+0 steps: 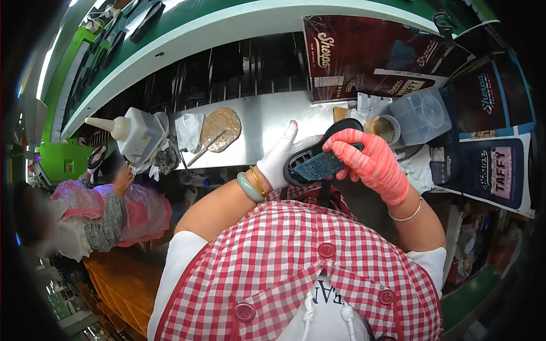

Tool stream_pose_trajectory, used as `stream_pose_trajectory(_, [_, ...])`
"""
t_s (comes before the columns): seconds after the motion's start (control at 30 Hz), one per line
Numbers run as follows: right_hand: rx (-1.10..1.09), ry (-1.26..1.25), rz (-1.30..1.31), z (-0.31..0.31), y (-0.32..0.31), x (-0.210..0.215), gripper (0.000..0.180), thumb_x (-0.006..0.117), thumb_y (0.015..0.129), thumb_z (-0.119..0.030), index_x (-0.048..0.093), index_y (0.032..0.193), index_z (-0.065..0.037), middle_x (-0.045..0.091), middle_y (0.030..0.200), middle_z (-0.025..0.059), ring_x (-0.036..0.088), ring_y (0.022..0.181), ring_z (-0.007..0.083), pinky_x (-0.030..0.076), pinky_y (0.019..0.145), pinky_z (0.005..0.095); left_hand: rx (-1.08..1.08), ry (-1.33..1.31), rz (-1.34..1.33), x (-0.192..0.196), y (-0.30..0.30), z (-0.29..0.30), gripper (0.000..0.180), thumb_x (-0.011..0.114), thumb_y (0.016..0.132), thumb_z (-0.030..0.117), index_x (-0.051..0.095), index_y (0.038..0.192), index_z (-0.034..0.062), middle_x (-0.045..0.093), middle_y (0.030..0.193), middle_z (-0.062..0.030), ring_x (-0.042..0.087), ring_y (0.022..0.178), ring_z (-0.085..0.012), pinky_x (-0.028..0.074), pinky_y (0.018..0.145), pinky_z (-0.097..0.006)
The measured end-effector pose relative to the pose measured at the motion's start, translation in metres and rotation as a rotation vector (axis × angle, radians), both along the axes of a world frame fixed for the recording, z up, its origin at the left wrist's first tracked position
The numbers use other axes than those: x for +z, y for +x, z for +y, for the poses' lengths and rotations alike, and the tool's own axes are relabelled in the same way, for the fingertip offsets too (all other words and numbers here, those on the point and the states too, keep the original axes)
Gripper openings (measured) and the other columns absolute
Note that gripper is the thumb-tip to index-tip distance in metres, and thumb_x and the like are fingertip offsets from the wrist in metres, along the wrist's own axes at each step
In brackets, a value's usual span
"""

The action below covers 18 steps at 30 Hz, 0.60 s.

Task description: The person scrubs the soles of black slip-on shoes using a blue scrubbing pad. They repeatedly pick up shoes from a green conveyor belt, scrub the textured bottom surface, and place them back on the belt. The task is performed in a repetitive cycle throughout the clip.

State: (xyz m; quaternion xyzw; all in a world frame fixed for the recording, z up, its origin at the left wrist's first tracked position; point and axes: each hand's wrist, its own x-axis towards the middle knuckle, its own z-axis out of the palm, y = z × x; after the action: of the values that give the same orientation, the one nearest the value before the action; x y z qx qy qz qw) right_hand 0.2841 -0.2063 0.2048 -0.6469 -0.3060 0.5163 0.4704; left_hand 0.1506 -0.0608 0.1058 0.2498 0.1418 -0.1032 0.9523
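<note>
My left hand, in a white glove with the thumb sticking up, supports a black shoe sole in front of my apron. Most of its fingers are hidden behind the sole. My right hand, in a coral-pink glove, pinches a blue textured pad between thumb and fingers. The pad lies tilted over the open, ribbed heel end of the sole. Whether it is seated inside or only resting there, I cannot tell. Part of the sole is covered by my right fingers.
Left on the metal bench stand a white nozzle bottle and a brown plastic-covered disc with a stick across it. A round tub, translucent container and dark red cardboard are right. Another person works at left.
</note>
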Motion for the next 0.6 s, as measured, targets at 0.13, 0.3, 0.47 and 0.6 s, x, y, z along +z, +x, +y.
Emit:
stream_pose_trajectory(0.13, [0.056, -0.003, 0.044, 0.012, 0.005, 0.001, 0.028, 0.056, 0.089, -0.027, 0.063, 0.098, -0.002, 0.062, 0.082, 0.0034, 0.057, 0.056, 0.0075, 0.043, 0.051, 0.0204, -0.104, -0.007, 0.136, 0.005, 0.001, 0.005, 0.087, 0.019, 0.085, 0.072, 0.036, 0.136, 0.0038, 0.052, 0.125, -0.0167, 0.053, 0.113, -0.0258, 0.041, 0.099, -0.039])
stream_pose_trajectory(0.3, [0.116, -0.048, 0.032, 0.025, 0.006, 0.003, 0.026, 0.061, 0.086, -0.025, 0.064, 0.096, -0.002, 0.062, 0.077, 0.0028, 0.053, 0.052, 0.0067, 0.043, 0.051, 0.0207, -0.199, -0.038, 0.139, -0.01, 0.004, 0.015, 0.073, 0.027, 0.089, 0.064, 0.043, 0.128, 0.0048, 0.06, 0.109, -0.0157, 0.062, 0.099, -0.0248, 0.053, 0.082, -0.038])
stream_pose_trajectory(0.47, [0.143, 0.023, 0.014, 0.035, 0.006, -0.008, 0.026, 0.062, 0.083, -0.026, 0.066, 0.092, -0.002, 0.061, 0.076, 0.0015, 0.053, 0.052, 0.0056, 0.041, 0.048, 0.0182, -0.405, 0.042, 0.109, -0.013, 0.009, 0.034, 0.052, 0.036, 0.094, 0.048, 0.049, 0.119, 0.0048, 0.063, 0.1, -0.0138, 0.065, 0.088, -0.023, 0.057, 0.064, -0.036])
stream_pose_trajectory(0.6, [0.154, 0.029, 0.028, 0.037, 0.006, -0.01, 0.024, 0.063, 0.083, -0.024, 0.066, 0.09, -0.001, 0.06, 0.073, 0.0019, 0.054, 0.055, 0.0071, 0.043, 0.052, 0.0195, -0.38, 0.144, 0.183, -0.022, 0.011, 0.039, 0.065, 0.033, 0.091, 0.058, 0.049, 0.121, 0.003, 0.063, 0.103, -0.0153, 0.065, 0.087, -0.0225, 0.057, 0.061, -0.034])
